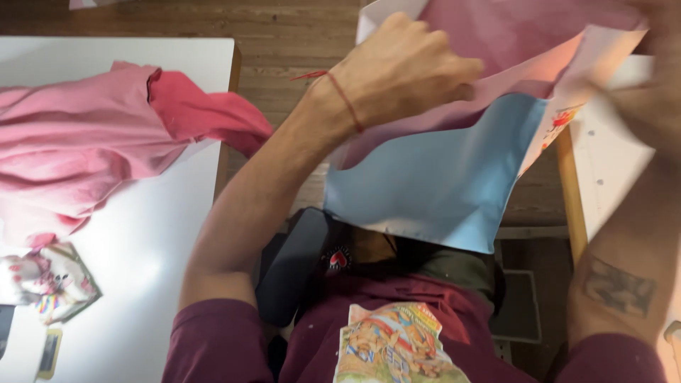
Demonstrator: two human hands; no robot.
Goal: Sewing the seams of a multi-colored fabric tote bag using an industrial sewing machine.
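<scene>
Tabletop (152, 262), left of frame: pink cloth (78, 149) heaped on it. Paper sheet (454, 149), pink over blue, held up at upper centre. Left hand (404, 71) fisted, pinching sheet's top edge. Right hand (656, 42), upper right, blurred; grip cannot be told

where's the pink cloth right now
In the head view the pink cloth lies bunched on the white table at the left, its red end hanging over the table's edge, apart from both hands.

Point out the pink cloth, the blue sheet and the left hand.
pink cloth (78, 149): head view, middle of its folds.
blue sheet (433, 184): head view, its flat middle.
left hand (404, 71): head view, back of hand.
</scene>
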